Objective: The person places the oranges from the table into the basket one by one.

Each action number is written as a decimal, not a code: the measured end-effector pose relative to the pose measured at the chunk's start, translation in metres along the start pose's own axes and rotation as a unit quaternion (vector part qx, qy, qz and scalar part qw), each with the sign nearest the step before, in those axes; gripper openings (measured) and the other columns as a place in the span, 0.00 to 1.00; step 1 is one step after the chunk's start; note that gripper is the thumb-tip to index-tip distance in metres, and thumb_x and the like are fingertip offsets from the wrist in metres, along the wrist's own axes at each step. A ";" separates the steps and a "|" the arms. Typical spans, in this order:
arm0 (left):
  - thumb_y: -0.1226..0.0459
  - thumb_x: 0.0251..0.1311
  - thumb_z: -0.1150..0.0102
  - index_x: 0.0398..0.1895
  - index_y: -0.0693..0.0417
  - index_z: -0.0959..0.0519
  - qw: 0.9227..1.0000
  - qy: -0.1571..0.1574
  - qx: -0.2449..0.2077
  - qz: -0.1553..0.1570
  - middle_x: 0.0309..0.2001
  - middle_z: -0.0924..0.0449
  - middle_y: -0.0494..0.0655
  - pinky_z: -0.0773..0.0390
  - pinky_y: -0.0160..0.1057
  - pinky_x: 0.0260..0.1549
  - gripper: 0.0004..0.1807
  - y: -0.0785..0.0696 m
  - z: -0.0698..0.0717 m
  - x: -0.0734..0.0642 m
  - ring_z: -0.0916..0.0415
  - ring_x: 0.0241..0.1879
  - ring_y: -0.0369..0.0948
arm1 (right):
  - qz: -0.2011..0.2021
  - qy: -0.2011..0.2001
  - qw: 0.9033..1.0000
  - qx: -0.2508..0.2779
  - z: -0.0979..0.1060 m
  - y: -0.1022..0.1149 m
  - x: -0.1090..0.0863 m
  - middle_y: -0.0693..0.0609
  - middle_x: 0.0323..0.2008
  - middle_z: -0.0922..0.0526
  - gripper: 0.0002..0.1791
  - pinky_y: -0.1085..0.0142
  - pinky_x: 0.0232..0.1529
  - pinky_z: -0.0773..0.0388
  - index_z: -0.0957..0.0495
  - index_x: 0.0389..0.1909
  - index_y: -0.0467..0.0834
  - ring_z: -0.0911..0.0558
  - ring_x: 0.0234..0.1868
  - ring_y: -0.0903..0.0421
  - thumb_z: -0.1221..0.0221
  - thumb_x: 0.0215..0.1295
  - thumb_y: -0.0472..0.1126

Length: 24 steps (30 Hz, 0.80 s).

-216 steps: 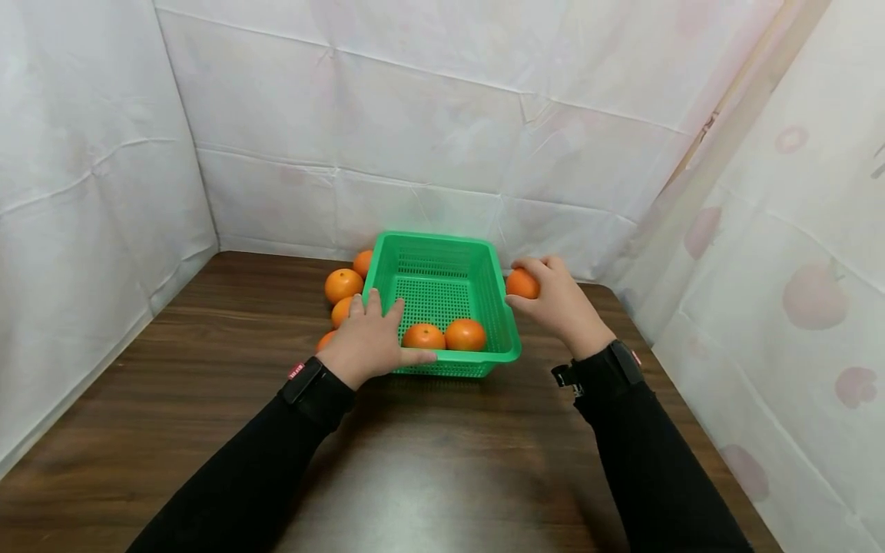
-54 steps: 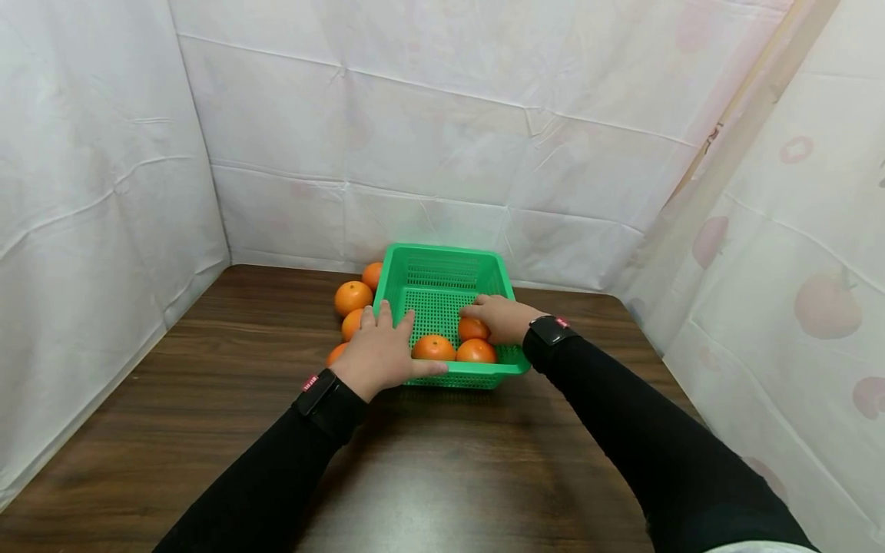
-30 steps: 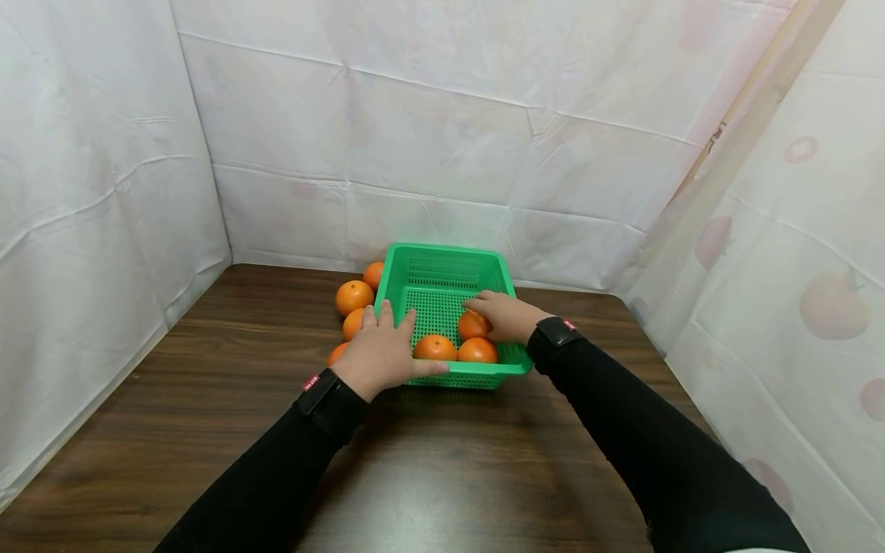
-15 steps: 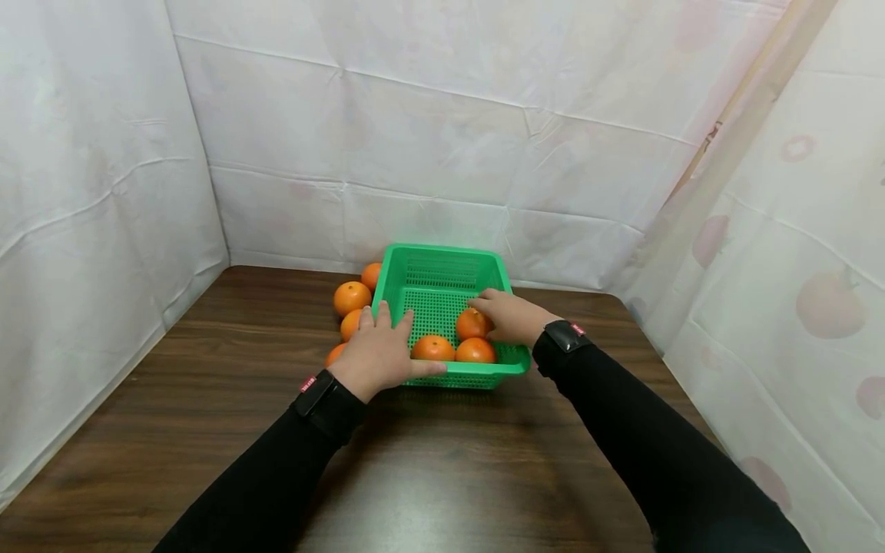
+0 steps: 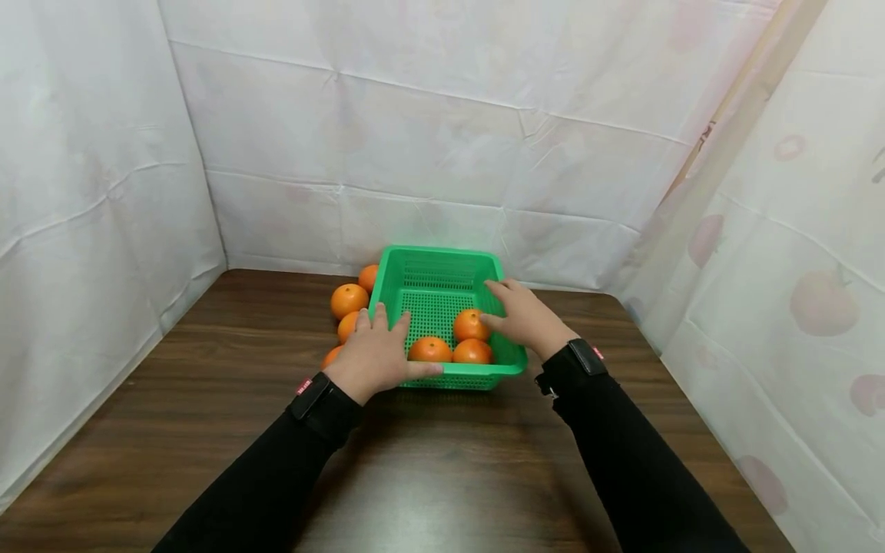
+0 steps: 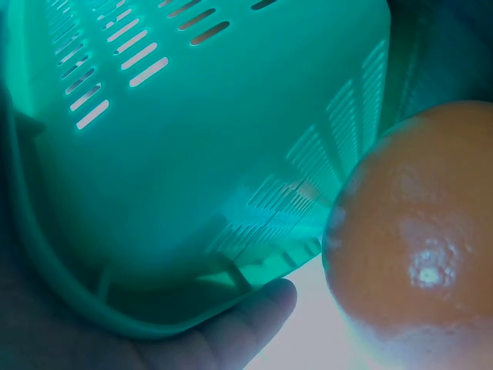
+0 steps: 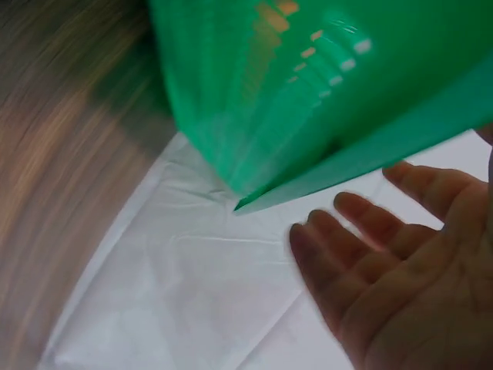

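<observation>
A green slotted plastic basket [image 5: 494,369] stands on the table with three oranges inside: two along its front wall, the left [image 5: 430,350] and the right [image 5: 473,352], plus another orange [image 5: 470,326] just behind them. My left hand [image 5: 369,355] lies with spread fingers over the basket's front left corner, its thumb along the front rim. In the left wrist view, a finger [image 6: 250,320] touches the rim beside a large, close orange [image 6: 416,231]. My right hand [image 5: 528,319] holds nothing; it hovers over the basket's right rim, fingers extended, as the right wrist view also shows.
Outside the basket's left wall sit several more oranges [image 5: 349,300], the nearest partly hidden by my left hand. The brown wooden table [image 5: 415,476] meets a white sheet [image 5: 429,138] behind the basket, with more sheeting at both sides.
The orange once in my right hand now sits in the basket behind the front pair. My right hand has let go and drawn back right over the rim. The left hand has stayed put.
</observation>
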State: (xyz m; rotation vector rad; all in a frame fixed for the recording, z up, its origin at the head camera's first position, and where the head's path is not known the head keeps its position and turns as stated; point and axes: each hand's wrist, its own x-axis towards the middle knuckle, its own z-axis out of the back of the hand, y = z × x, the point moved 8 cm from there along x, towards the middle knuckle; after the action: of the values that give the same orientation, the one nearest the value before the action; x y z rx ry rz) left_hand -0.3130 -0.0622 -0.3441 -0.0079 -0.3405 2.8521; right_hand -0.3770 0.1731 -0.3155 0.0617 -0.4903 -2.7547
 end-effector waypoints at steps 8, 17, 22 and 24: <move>0.15 0.53 0.51 0.86 0.51 0.43 1.000 -0.005 0.004 -0.007 0.83 0.52 0.75 0.31 0.72 0.70 0.68 0.002 -0.003 -0.004 0.53 0.81 0.74 | -0.064 0.060 0.993 0.076 -0.011 0.001 -0.020 0.37 0.87 0.64 0.59 0.33 0.79 0.41 0.65 0.88 0.52 0.55 0.86 0.32 0.38 0.73 0.68; 0.15 0.52 0.51 0.87 0.49 0.45 1.000 0.006 0.001 0.007 0.84 0.56 0.73 0.32 0.73 0.70 0.68 0.012 -0.004 -0.009 0.56 0.82 0.73 | -0.088 0.135 0.984 0.082 -0.035 0.008 -0.038 0.33 0.86 0.71 0.70 0.34 0.80 0.43 0.66 0.87 0.42 0.56 0.86 0.32 0.33 0.65 0.71; 0.14 0.51 0.52 0.87 0.48 0.46 1.000 0.012 -0.007 0.009 0.85 0.58 0.72 0.28 0.72 0.67 0.69 0.018 -0.003 -0.008 0.58 0.83 0.73 | -0.069 0.137 0.986 0.061 -0.034 0.015 -0.038 0.32 0.86 0.68 0.68 0.38 0.81 0.41 0.61 0.86 0.35 0.51 0.86 0.35 0.32 0.65 0.69; 0.14 0.51 0.52 0.87 0.47 0.47 1.000 0.012 -0.009 0.013 0.85 0.59 0.71 0.26 0.72 0.66 0.69 0.021 -0.001 -0.006 0.59 0.83 0.73 | -0.063 0.140 0.986 0.059 -0.033 0.017 -0.036 0.32 0.86 0.68 0.68 0.38 0.80 0.40 0.59 0.86 0.35 0.50 0.86 0.35 0.31 0.65 0.69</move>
State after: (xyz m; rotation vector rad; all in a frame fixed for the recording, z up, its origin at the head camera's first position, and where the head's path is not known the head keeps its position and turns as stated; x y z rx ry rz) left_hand -0.3122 -0.0832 -0.3501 -0.0518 -0.3636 2.8720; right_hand -0.3342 0.1599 -0.3412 0.5176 -0.5863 -2.7730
